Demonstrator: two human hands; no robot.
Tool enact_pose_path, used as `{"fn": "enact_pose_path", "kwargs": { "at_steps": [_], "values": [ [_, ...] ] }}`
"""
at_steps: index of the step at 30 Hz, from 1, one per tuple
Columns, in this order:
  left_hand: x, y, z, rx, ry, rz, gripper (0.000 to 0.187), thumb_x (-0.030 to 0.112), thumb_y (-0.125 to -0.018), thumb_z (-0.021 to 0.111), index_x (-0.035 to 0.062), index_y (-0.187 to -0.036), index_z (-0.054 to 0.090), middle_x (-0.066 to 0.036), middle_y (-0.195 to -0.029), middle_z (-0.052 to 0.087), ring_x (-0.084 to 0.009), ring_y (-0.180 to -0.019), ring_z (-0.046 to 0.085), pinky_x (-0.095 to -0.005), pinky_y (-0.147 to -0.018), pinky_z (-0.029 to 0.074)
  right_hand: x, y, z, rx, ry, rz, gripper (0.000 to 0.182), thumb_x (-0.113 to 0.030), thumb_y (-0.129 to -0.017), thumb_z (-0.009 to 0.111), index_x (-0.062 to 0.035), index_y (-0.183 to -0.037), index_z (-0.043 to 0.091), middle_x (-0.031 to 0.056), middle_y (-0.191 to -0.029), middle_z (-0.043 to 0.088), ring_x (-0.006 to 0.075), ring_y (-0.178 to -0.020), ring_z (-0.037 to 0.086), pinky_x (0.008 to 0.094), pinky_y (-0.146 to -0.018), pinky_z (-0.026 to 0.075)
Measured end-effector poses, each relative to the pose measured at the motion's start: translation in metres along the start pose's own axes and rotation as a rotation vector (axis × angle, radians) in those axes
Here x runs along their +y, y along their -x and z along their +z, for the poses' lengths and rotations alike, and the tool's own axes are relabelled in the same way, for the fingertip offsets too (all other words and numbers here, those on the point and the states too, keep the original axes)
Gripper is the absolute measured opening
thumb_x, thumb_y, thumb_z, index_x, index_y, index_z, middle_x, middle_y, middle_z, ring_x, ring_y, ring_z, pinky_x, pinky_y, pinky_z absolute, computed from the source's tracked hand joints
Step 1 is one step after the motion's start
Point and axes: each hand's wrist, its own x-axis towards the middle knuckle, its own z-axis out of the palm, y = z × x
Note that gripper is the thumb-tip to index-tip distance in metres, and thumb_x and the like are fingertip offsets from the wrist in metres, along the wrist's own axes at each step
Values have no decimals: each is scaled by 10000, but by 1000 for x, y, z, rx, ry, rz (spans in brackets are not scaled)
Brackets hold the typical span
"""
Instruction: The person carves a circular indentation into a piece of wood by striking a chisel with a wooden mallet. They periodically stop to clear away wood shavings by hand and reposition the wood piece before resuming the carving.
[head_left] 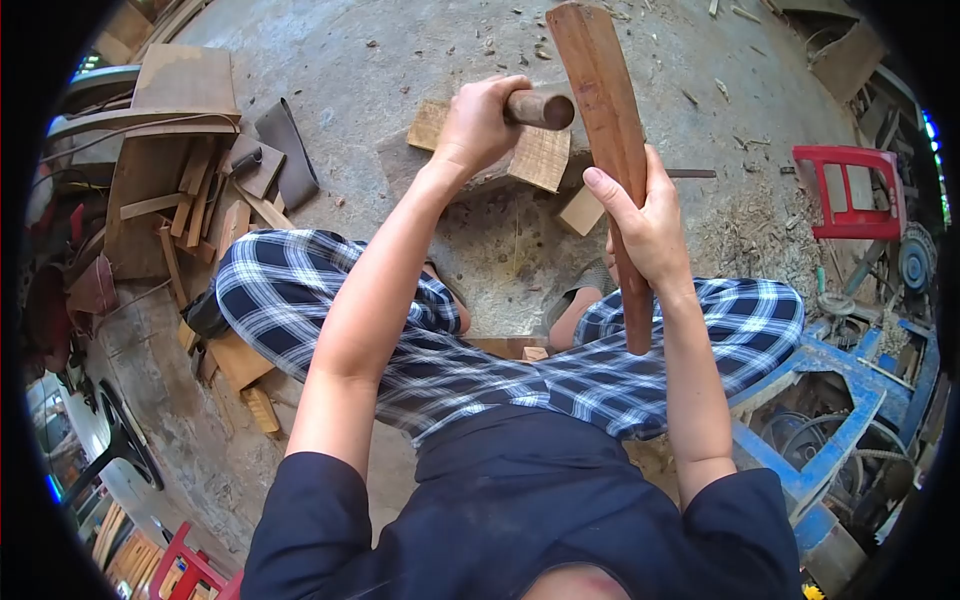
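My left hand [482,122] is closed around a round wooden handle [541,109], whose blunt end points right. In my right hand [645,222] is a long, slightly curved reddish-brown wooden piece [600,90], gripped near its middle and standing out past both sides of the hand. Its wide end lies far from me, its narrow end over my lap. Between and beyond my hands, light wood blocks [541,157] lie on the concrete floor. A thin dark rod [692,174] shows just right of my right hand.
Wood boards and offcuts [155,190] are piled at the left. At the right are a red plastic stool [852,228], wood shavings [765,230] and a blue metal frame [860,375]. My feet and plaid-covered knees are below my hands.
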Motion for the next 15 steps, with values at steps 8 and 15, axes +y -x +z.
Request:
{"fn": "enact_pose_path", "kwargs": {
  "at_steps": [8,15],
  "values": [
    [-7,9,6,-43,273,-211,220,29,-802,707,57,-1020,697,-62,-984,747,-145,-955,712,-322,-849,570,4,1,2,17,-59,-10,533,-418,-890,764,0,-1156,567,95,-819,656,135,-504,606,278,-431,489],
    [-7,6,-1,38,328,-211,217,-27,-796,681,20,-1007,658,-78,-1031,735,-169,-1017,695,-330,-899,553,5,3,0,-5,-54,-8,529,-415,-895,760,8,-1145,565,92,-821,650,133,-503,602,273,-427,488]
  ]
}}
